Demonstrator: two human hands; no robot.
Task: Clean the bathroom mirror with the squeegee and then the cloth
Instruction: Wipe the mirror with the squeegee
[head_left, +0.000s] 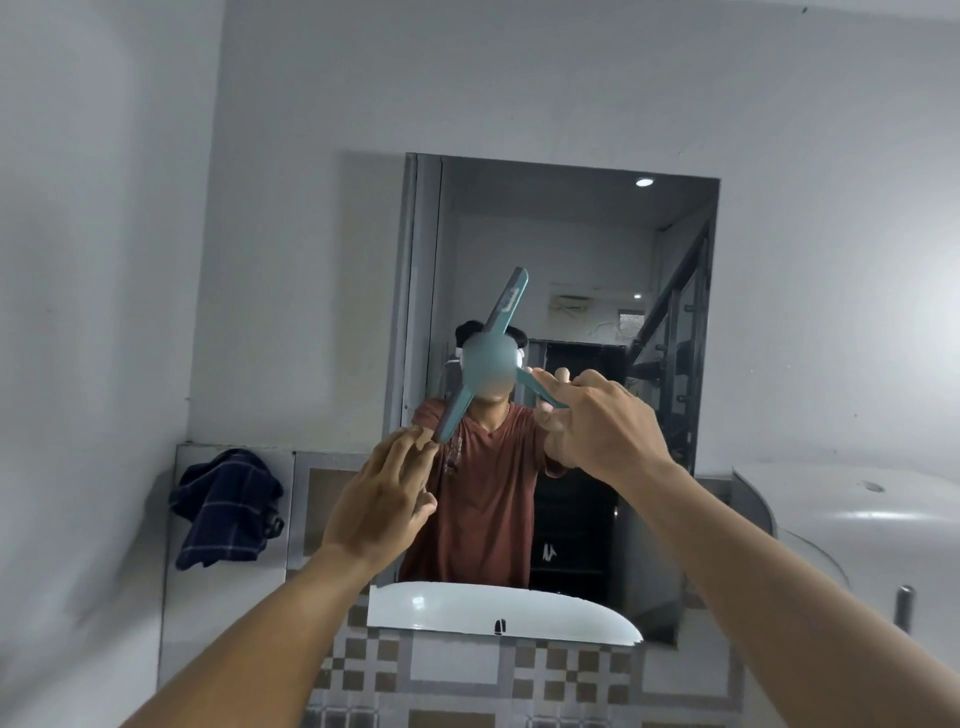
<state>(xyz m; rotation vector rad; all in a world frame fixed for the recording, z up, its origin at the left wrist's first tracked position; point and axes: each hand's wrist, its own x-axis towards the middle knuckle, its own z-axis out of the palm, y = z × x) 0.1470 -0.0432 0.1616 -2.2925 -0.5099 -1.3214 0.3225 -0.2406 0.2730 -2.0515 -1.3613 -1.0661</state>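
Note:
The bathroom mirror (571, 244) hangs on the white wall straight ahead and reflects a person in a rust-red shirt. A teal squeegee (506, 306) is held up in front of the glass with its blade tilted, upper end to the right. My right hand (597, 421) grips the squeegee's handle, with the index finger stretched along it. The straight fingers of my left hand (384, 493) touch the blade's lower end. A dark blue checked cloth (223, 509) hangs crumpled over a ledge left of the mirror.
A white basin (857, 519) juts in at the right, with a metal tap piece (904, 605) near its edge. The basin's reflection fills the mirror's bottom. Brown and white checked tiles (519, 670) run below the mirror. A bare white wall closes the left side.

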